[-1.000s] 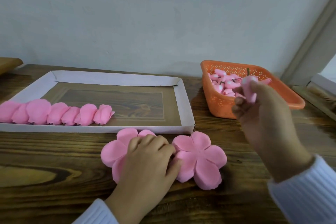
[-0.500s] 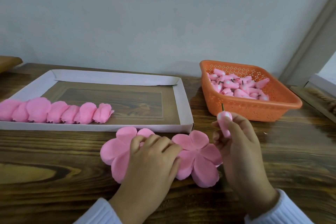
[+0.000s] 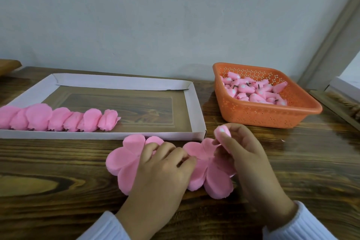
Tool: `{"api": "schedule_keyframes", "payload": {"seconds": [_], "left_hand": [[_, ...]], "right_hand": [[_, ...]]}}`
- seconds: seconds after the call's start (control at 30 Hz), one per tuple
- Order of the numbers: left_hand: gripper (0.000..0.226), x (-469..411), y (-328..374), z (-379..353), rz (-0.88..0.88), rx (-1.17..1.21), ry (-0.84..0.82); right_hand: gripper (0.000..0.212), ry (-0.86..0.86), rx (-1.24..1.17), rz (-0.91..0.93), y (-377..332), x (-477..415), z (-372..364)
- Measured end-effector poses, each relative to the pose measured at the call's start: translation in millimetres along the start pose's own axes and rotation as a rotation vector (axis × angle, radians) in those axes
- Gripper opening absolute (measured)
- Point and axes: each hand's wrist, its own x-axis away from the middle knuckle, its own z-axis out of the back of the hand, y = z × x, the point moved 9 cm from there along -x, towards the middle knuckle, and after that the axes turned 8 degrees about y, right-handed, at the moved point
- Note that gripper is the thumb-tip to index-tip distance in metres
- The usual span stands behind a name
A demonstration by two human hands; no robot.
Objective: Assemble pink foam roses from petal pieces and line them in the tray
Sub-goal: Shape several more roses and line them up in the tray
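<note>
Two flat pink flower-shaped petal pieces lie on the wooden table in front of the tray: a left piece [image 3: 121,159] and a right piece [image 3: 212,181]. My left hand [image 3: 161,171] rests on both, its fingertips at the middle of the right piece. My right hand [image 3: 245,160] pinches a small pink foam bud [image 3: 222,130] just above the right piece. Several finished pink roses [image 3: 58,117] lie in a row along the front left of the white cardboard tray [image 3: 194,111].
An orange perforated basket [image 3: 261,115] with several pink buds on short dark stems stands right of the tray. A wall runs close behind the table. A wooden frame and ledge lie at the far right.
My right hand has come from the basket down to the right petal piece with the bud in it. My left hand has stayed on the petal pieces.
</note>
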Motion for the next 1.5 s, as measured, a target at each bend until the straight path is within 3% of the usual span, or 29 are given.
{"api": "schedule_keyframes", "payload": {"seconds": [0.2, 0.63, 0.83, 0.93, 1.03, 1.2, 1.5], "left_hand": [[0.017, 0.9, 7.9, 6.0, -0.054, -0.092, 0.046], [0.018, 1.8, 15.1, 10.4, -0.09, -0.088, 0.063], [0.008, 0.9, 0.8, 3.6, 0.085, 0.143, 0.011], [0.018, 0.6, -4.9, 0.8, 0.195, 0.289, -0.032], [0.027, 2.0, -8.7, -2.4, 0.281, 0.4, -0.059], [0.019, 2.6, -20.3, -3.2, 0.408, 0.624, -0.011], [0.036, 2.8, -29.8, -3.6, 0.474, 0.7, 0.078]], "right_hand": [[0.008, -0.059, 0.177, 0.129, -9.0, 5.1, -7.6], [0.008, -0.047, 0.19, 0.134, -7.7, 3.7, -5.5], [0.012, -0.063, 0.146, 0.155, -9.7, 4.4, -7.4], [0.021, -0.088, 0.095, 0.217, -18.5, 6.2, -9.5], [0.021, -0.156, 0.179, 0.308, -28.0, 10.6, -17.4], [0.037, -0.259, 0.343, 0.362, -27.7, 19.3, -28.5], [0.013, -0.293, 0.611, 0.377, -24.4, 23.0, -31.6]]}}
